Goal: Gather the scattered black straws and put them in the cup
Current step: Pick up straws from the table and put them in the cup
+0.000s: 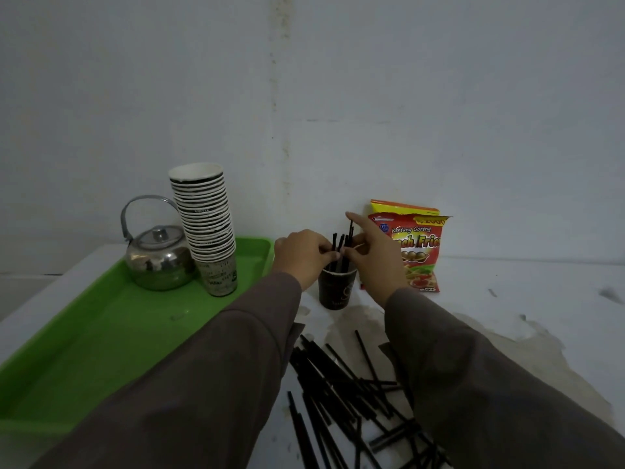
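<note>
Straws (341, 247) stand upright in the dark cup (336, 287), a small bunch so far, with both hands over the rim. The left hand (301, 257) pinches the bunch with its fingertips, probably to keep it together and settle it down. The right hand (373, 262) presses thumb and fingers on the other side, forefinger stuck out straight (whether it truly grips I cannot tell). Many more loose straws (341, 384) lie crossed on the white table (524, 286), near the cup. A green tray (101, 330) holds a kettle (157, 262) and stacked cups (208, 228); snack bags (421, 245) lean on the grey wall.
</note>
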`<state>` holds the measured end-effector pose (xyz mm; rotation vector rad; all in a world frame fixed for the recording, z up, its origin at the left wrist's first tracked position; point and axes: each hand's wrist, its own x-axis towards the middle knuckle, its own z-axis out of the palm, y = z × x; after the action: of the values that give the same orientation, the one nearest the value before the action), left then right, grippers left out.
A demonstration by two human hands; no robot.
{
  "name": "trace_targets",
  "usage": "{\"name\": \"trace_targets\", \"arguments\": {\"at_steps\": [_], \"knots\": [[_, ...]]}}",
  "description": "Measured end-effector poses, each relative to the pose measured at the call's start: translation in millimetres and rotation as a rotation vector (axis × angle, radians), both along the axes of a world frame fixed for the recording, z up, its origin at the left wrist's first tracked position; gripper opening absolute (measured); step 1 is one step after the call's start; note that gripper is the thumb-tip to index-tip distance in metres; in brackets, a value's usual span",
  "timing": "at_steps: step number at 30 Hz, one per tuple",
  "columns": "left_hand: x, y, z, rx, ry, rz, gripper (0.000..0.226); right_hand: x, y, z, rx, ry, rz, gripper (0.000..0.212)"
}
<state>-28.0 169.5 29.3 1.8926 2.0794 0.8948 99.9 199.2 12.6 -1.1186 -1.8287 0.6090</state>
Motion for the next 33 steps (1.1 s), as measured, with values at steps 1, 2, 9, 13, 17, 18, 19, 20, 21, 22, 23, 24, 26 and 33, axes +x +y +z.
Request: {"name": "trace_targets", "arguments": {"at_steps": [1,2,9,13,17,18,19,20,21,22,23,24,26,33], "knots": [[-0.3,0.2,-0.8,0.0,0.007,-0.002,0.019,0.2,-0.3,-0.2,-0.008,-0.019,0.001,0.052],[-0.7,0.4,-1.3,0.008,0.008,-0.005,0.02,0.3,-0.6,0.1,-0.014,-0.04,-0.004,0.048],[-2.2,-11.3,-0.6,0.206,0.021,0.015,0.031,4.1,-8.4,10.7,0.022,-0.04,-0.059,0.034],[2.7,-42.9,2.0,0.361,0.028,-0.031,0.025,17.2,-29.6,18.7,0.074,0.017,-0.063,0.024],[9.8,-89.1,-11.0,0.31,0.029,-0.146,0.022,39.8,-71.1,15.4,0.052,0.003,0.034,0.018],[11.3,-101.3,-16.8,0.276,0.034,-0.183,0.022,46.2,-82.9,11.6,0.042,-0.036,0.064,0.017],[12.6,-113.3,-22.7,0.239,0.038,-0.216,0.022,53.0,-94.5,7.0,0.031,-0.083,0.09,0.015],[14.1,-124.4,-28.6,0.201,0.044,-0.239,0.022,59.4,-105.3,1.8,0.012,-0.13,0.108,0.014],[15.6,-135.0,-34.7,0.163,0.054,-0.256,0.022,65.4,-115.8,-3.9,-0.018,-0.177,0.12,0.013],[17.1,-144.7,-40.7,0.13,0.067,-0.273,0.022,70.6,-125.2,-9.5,-0.051,-0.235,0.131,0.013],[18.7,-153.4,-46.7,0.102,0.079,-0.294,0.023,75.1,-133.9,-14.9,-0.079,-0.302,0.143,0.013],[20.6,-161.3,-52.3,0.077,0.09,-0.32,0.024,78.8,-141.7,-19.8,-0.102,-0.37,0.157,0.015],[25.5,-173.1,-61.2,0.025,0.123,-0.373,0.025,84.5,-153.5,-26.8,-0.129,-0.474,0.188,0.017],[29.1,-185.5,-74.4,-0.066,0.251,-0.458,0.043,85.8,-173.0,-43.4,-0.034,-0.763,0.19,0.031]]}}
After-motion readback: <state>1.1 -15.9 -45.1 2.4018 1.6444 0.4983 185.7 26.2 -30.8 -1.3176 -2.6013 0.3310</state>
